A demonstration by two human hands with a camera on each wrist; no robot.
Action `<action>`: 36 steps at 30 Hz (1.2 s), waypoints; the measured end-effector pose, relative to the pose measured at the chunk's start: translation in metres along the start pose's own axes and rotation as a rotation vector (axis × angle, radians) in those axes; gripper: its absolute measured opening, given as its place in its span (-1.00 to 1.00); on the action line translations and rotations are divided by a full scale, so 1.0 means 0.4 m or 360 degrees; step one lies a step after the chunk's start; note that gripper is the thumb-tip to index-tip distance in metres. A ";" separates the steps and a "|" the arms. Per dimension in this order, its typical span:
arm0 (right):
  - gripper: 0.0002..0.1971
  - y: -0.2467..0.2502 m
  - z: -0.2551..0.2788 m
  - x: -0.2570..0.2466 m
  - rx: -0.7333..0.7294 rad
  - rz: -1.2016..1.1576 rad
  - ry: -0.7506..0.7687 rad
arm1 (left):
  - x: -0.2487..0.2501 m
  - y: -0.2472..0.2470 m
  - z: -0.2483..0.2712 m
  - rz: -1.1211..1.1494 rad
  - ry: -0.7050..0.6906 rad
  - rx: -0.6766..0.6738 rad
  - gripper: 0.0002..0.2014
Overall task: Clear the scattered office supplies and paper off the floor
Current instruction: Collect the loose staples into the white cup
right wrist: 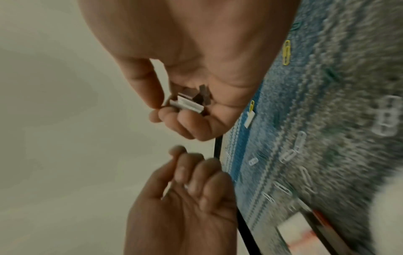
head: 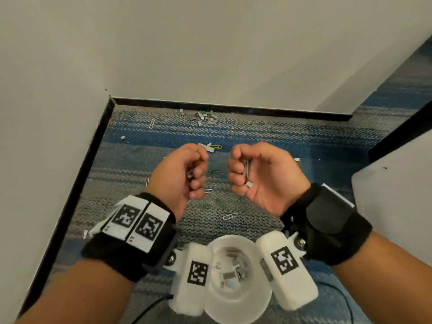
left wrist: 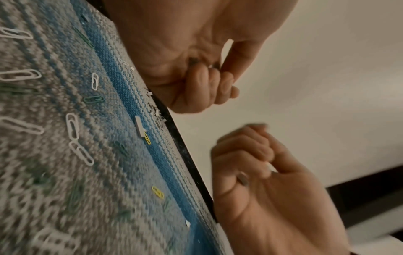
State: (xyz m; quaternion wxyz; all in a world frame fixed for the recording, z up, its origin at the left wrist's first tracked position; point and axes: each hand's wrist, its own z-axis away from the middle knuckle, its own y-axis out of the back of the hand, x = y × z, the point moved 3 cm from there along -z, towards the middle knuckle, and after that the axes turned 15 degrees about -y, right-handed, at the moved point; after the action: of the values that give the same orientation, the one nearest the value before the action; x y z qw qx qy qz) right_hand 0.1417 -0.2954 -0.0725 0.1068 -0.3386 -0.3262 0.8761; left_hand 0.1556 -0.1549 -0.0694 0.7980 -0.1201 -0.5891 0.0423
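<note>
While the striped carpet [head: 268, 136] runs into the wall corner, a white cup [head: 236, 298] holding staple strips stands nearest the person. A heap of loose staples [head: 205, 116] lies against the far baseboard, paper clips [head: 230, 216] scattered between. Right hand [head: 264, 178] curls around upright staple strips [head: 246, 170]; left hand [head: 182, 174] closes on small staple bits, both raised above the carpet.

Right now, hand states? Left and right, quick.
Left hand: fingers curled, small staple pieces seem tucked inside, mostly hidden.
Right hand: fingers curled round staple strips, gripping them.
</note>
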 end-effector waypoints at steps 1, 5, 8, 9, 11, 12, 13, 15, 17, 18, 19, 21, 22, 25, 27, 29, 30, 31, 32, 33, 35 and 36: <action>-0.90 -0.004 0.015 0.033 0.0034 0.0012 0.0001 | -0.009 -0.011 0.032 0.0003 -0.0036 0.0020 -0.75; -0.78 -0.006 0.074 0.165 0.0145 0.0054 0.0081 | -0.068 -0.051 0.157 0.0092 -0.0112 0.0078 -0.70; -0.63 0.000 0.106 0.236 0.0121 -0.0027 0.0197 | -0.105 -0.062 0.230 0.0126 -0.0240 0.0142 -0.70; -0.59 0.002 0.113 0.254 0.0131 -0.0051 0.0237 | -0.111 -0.064 0.248 0.0116 -0.0293 0.0173 -0.70; -0.60 0.003 0.126 0.284 0.0187 -0.0043 0.0332 | -0.122 -0.062 0.276 0.0140 -0.0370 0.0226 -0.70; -0.64 0.003 0.131 0.295 0.0228 -0.0001 0.0376 | -0.128 -0.059 0.286 0.0155 -0.0387 0.0255 -0.69; -0.68 0.002 0.135 0.300 0.0268 0.0054 0.0420 | -0.136 -0.053 0.292 0.0147 -0.0401 0.0286 -0.67; -0.75 -0.004 0.143 0.303 0.0298 0.0099 0.0492 | -0.154 -0.042 0.297 0.0087 -0.0420 0.0324 -0.62; -0.80 -0.015 0.153 0.295 0.0274 0.0062 0.0542 | -0.168 -0.033 0.299 0.0057 -0.0438 0.0325 -0.51; -0.84 -0.020 0.158 0.292 0.0263 0.0054 0.0563 | -0.172 -0.032 0.301 0.0059 -0.0452 0.0324 -0.47; -0.84 -0.022 0.164 0.289 0.0262 0.0062 0.0575 | -0.174 -0.034 0.304 0.0064 -0.0467 0.0321 -0.45; -0.79 -0.022 0.169 0.289 0.0272 0.0096 0.0579 | -0.177 -0.036 0.307 0.0084 -0.0487 0.0307 -0.43; -0.78 -0.021 0.169 0.290 0.0279 0.0105 0.0584 | -0.180 -0.036 0.307 0.0106 -0.0487 0.0301 -0.42; -0.75 -0.019 0.164 0.292 0.0321 0.0141 0.0610 | -0.189 -0.036 0.305 0.0132 -0.0483 0.0284 -0.40; -0.73 -0.018 0.162 0.293 0.0350 0.0161 0.0641 | -0.191 -0.039 0.304 0.0119 -0.0493 0.0275 -0.42; -0.71 -0.019 0.163 0.295 0.0348 0.0172 0.0678 | -0.190 -0.042 0.304 0.0104 -0.0504 0.0280 -0.46; -0.68 -0.019 0.164 0.297 0.0358 0.0188 0.0694 | -0.190 -0.042 0.304 0.0097 -0.0511 0.0277 -0.48; -0.63 -0.019 0.165 0.298 0.0378 0.0214 0.0702 | -0.190 -0.042 0.304 0.0079 -0.0522 0.0271 -0.48; -0.58 -0.019 0.165 0.301 0.0401 0.0244 0.0705 | -0.189 -0.043 0.304 0.0053 -0.0533 0.0264 -0.48; -0.53 -0.017 0.165 0.304 0.0428 0.0271 0.0706 | -0.189 -0.043 0.305 0.0028 -0.0544 0.0258 -0.47; -0.48 -0.012 0.166 0.307 0.0466 0.0287 0.0711 | -0.188 -0.043 0.307 -0.0006 -0.0568 0.0255 -0.45; -0.49 -0.010 0.165 0.308 0.0480 0.0272 0.0716 | -0.188 -0.043 0.307 -0.0025 -0.0583 0.0256 -0.45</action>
State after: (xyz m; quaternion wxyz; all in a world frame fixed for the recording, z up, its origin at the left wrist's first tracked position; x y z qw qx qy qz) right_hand 0.0058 -0.2750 -0.0975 0.1513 -0.5311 -0.1306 0.8234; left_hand 0.0148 -0.1697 -0.1011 0.6848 -0.0416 -0.7200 0.1042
